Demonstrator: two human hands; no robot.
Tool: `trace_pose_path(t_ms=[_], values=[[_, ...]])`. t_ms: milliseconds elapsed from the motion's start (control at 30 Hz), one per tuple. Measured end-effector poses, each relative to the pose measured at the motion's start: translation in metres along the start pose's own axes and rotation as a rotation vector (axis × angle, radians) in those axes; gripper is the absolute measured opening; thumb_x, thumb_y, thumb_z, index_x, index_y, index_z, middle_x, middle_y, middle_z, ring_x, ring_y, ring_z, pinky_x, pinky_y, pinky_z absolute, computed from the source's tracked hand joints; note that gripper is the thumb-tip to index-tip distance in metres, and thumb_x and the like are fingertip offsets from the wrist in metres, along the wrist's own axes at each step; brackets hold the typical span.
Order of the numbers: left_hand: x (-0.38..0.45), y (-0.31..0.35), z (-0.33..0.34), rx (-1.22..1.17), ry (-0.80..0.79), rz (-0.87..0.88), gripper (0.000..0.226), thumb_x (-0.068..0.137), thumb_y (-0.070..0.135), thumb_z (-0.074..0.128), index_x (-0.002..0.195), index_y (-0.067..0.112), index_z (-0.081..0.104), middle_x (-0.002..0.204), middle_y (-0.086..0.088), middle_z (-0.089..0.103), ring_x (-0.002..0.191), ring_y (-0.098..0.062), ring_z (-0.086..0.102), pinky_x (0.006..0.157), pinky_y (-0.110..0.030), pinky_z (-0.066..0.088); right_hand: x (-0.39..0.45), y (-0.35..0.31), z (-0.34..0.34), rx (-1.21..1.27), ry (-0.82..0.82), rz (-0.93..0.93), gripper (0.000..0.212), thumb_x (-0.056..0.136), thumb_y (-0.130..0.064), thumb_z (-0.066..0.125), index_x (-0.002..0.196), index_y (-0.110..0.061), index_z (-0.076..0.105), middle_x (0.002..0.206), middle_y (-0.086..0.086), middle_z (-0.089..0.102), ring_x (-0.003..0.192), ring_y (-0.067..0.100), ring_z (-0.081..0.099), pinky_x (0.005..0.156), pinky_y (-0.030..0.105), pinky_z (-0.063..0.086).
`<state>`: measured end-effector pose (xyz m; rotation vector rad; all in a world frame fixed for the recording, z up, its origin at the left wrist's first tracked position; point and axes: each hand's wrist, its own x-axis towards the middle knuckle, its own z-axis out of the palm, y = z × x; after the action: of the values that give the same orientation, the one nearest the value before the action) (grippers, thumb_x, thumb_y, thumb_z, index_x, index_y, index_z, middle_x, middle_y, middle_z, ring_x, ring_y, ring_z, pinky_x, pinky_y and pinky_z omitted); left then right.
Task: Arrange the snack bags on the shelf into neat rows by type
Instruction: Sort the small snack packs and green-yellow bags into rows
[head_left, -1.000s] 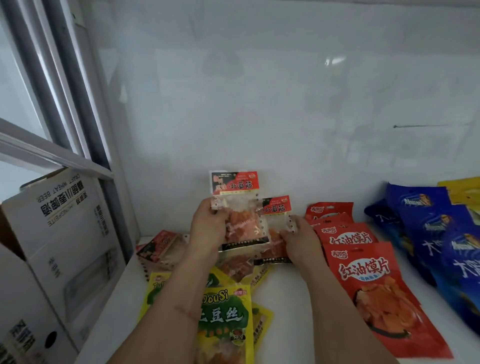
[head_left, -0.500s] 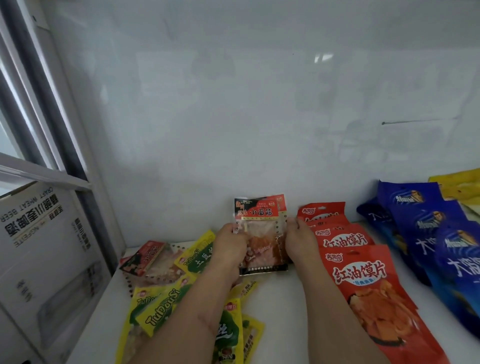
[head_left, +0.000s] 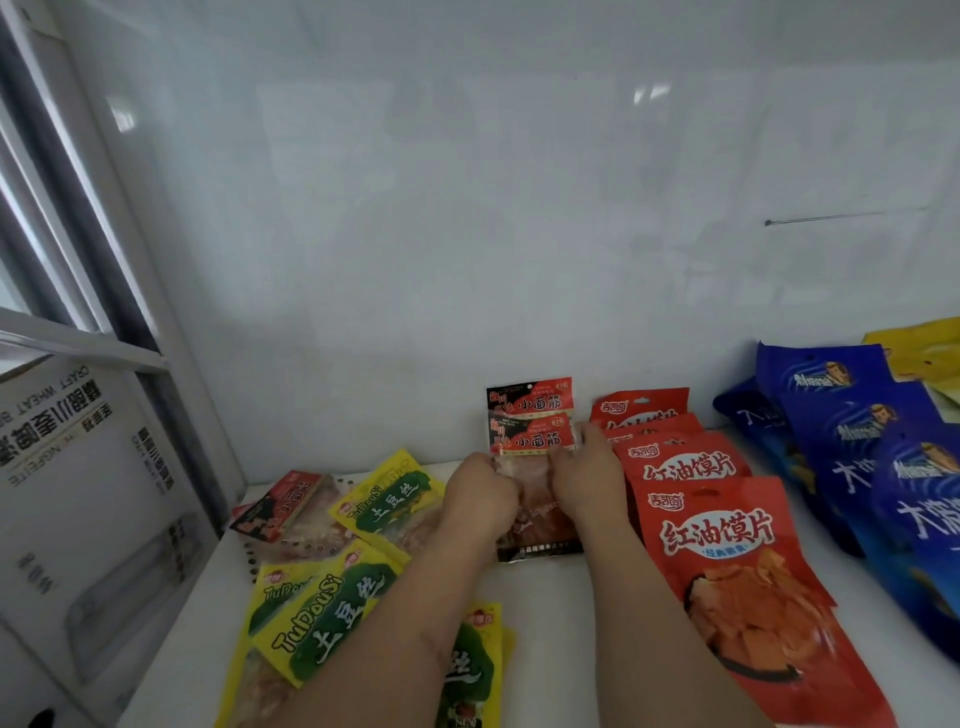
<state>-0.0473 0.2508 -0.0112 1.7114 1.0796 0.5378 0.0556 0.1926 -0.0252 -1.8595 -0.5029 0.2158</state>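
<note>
Two small clear bags with red-and-black headers (head_left: 532, 423) stand overlapped against the back wall of the white shelf (head_left: 545, 623). My left hand (head_left: 480, 501) grips their left side and my right hand (head_left: 587, 480) holds their right side, fingers curled on the plastic. A third bag of this type (head_left: 283, 504) lies at the back left. Yellow-and-green bags (head_left: 332, 613) lie jumbled at the front left, partly under my left forearm. Red bags (head_left: 727, 551) lie in an overlapped row just right of my hands.
Blue bags (head_left: 852, 441) overlap in a row at the right, with yellow bags (head_left: 919, 353) behind them. A white cardboard box (head_left: 88, 499) stands to the left of the shelf, beside a grey frame upright (head_left: 171, 332).
The two small bags were held up apart, then brought together. They now stand lower on the shelf against the wall, one overlapping the other, with both hands still on them.
</note>
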Motion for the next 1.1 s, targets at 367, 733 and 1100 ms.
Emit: trace_pose_path(t_ms=[367,733,1100], values=[[-0.004,0.015,-0.077,-0.127,0.178,0.047,0.048,0.098,0.024,0.06,0.143,0.008,0.05,0.14,-0.009,0.054,0.115,-0.022,0.052,0.092,-0.029,0.041,-0.006,0.003,0.014,-0.36,0.123,-0.081,0.035,0.095,-0.016,0.051,0.129,-0.008,0.047,0.116,0.017,0.063,0.104,0.036,0.062,0.078,0.04,0.05],[-0.004,-0.027,-0.138,0.087,0.404,0.082,0.037,0.097,0.03,0.058,0.129,0.012,0.062,0.127,-0.009,0.066,0.113,-0.029,0.061,0.1,-0.043,0.051,-0.034,-0.03,0.026,-0.504,0.035,-0.349,0.052,0.1,-0.03,0.049,0.149,-0.015,0.04,0.158,0.01,0.033,0.144,0.03,0.028,0.115,0.044,0.024],[-0.014,-0.083,-0.184,0.515,0.612,-0.093,0.057,0.096,0.042,0.05,0.14,0.006,0.049,0.145,-0.021,0.047,0.132,-0.04,0.042,0.108,-0.046,0.037,-0.082,-0.061,0.08,-0.617,-0.63,-0.61,0.045,0.102,-0.04,0.048,0.142,-0.022,0.051,0.145,0.002,0.051,0.129,0.024,0.05,0.104,0.036,0.042]])
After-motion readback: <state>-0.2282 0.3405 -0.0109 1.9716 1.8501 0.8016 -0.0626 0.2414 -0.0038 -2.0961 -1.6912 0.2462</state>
